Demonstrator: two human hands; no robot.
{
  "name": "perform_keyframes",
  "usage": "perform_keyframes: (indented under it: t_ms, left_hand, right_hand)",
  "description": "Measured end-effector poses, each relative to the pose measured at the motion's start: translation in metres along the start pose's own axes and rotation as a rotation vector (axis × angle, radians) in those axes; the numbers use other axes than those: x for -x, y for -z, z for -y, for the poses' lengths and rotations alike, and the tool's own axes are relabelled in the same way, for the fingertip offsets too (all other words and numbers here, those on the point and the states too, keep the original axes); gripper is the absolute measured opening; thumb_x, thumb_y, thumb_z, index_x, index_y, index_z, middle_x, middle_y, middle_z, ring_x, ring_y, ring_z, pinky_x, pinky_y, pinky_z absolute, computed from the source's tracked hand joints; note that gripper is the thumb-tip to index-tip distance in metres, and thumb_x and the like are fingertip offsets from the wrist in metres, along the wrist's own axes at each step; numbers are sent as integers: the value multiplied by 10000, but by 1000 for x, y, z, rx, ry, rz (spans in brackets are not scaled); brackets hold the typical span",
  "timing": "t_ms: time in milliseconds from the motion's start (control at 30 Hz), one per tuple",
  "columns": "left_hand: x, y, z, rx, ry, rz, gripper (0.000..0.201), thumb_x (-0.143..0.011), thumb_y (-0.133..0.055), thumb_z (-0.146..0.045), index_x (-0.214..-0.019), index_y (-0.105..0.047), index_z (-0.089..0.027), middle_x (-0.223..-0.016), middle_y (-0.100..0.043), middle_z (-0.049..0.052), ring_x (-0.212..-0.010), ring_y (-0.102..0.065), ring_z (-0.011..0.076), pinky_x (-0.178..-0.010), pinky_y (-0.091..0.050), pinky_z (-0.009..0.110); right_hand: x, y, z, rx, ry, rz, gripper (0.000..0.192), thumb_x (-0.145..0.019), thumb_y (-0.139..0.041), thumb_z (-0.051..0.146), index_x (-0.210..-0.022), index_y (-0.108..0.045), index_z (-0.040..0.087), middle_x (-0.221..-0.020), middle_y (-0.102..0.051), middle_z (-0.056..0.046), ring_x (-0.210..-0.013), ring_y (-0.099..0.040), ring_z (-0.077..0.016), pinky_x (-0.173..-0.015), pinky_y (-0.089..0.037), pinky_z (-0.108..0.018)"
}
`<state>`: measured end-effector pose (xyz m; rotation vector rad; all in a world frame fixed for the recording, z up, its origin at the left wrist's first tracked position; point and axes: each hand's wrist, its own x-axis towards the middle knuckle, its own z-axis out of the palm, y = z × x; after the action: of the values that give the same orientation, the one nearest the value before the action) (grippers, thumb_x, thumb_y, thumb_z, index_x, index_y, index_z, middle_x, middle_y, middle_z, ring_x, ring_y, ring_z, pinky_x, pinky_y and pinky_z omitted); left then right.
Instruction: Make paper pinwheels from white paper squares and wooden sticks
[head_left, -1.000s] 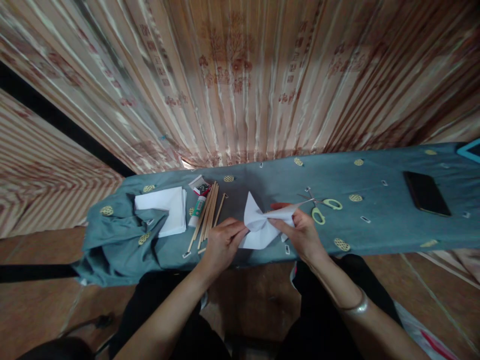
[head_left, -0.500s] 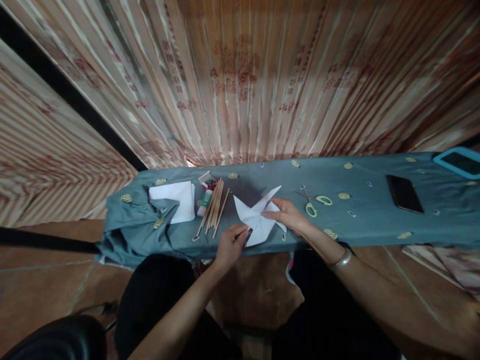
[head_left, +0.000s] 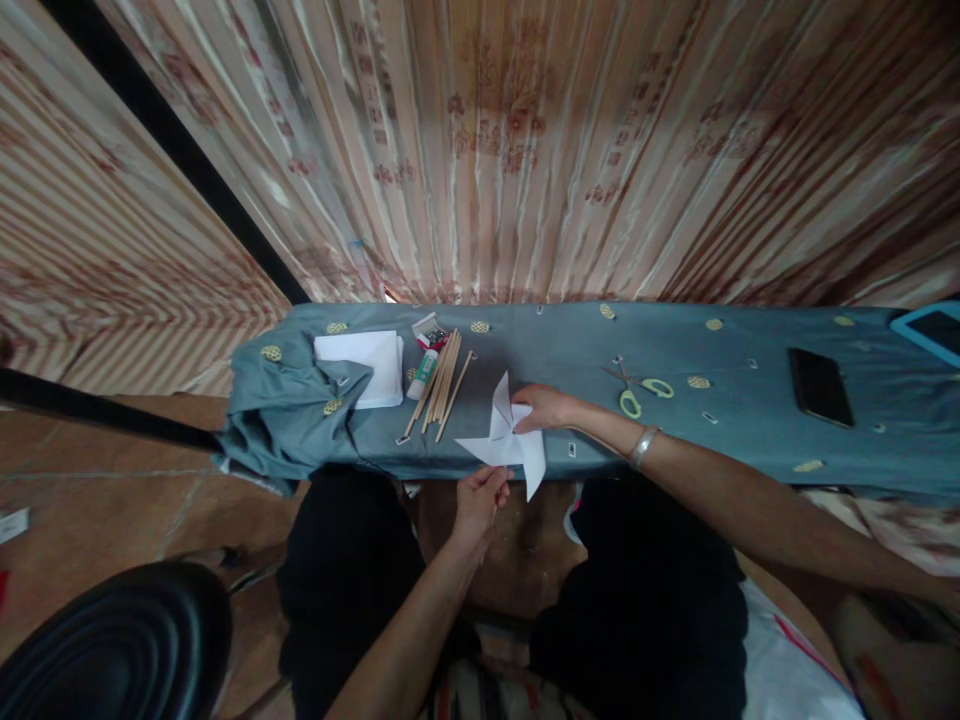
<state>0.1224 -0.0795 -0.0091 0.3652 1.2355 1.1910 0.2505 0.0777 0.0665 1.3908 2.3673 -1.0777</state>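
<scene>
A white paper pinwheel [head_left: 504, 432] with pointed blades is held over the table's front edge. My right hand [head_left: 544, 408] reaches in from the right, its thumb and fingers closed on the paper near the centre. My left hand [head_left: 478, 500] is below, with its fingers pinched together at the pinwheel's lower edge. Whether a stick lies behind the paper there is hidden. Left of the pinwheel lie several thin wooden sticks [head_left: 444, 385], a glue stick [head_left: 423, 374] and a small open box [head_left: 430, 332] of tiny items. Scissors [head_left: 637, 388] with yellow-green handles lie to the right.
A stack of white paper [head_left: 367, 365] lies at the left on the grey-green tablecloth [head_left: 540, 330]. Farther right are a dark phone [head_left: 820, 387] and a blue-framed device [head_left: 930, 330]. A curtain [head_left: 510, 200] hangs behind the table; a black stool [head_left: 112, 640] stands at lower left.
The pinwheel has turned, its blades now pointing in other directions. My left hand has moved down to its lower edge, and my right hand remains on the paper. The camera view has shifted slightly.
</scene>
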Motion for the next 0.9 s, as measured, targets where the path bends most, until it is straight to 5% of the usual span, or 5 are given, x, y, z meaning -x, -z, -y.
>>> perform_keyframes:
  t_ms: [333,667,900]
  left_hand:
    - [4,-4,-4,155,189,39,392,-398,-945,-350,-639,-748,-112,-626,-683,47,-513,-509,57,-467,-346,175]
    - [6,-3,-10,90,384,156,253,-709,-831,-302,-848,-750,-108,-664,-708,43,-468,-568,73,-491,-437,197]
    - [2,-8,-4,26,335,209,390,-676,-827,-425,-858,-712,-99,-607,-666,23,-465,-603,117,-496,-468,239]
  right_hand:
    - [-14,4,10,311,33,112,367,-726,-723,266,-1075,-743,156,-1062,-755,-92,-934,-681,-237,-668,-427,-241]
    - [-13,7,9,352,88,138,337,-748,-702,252,-1063,-735,135,-1053,-748,-101,-909,-674,-232,-681,-426,-250]
    - [-18,11,9,339,96,179,304,-718,-726,231,-1011,-744,151,-990,-751,-70,-869,-665,-217,-664,-422,-248]
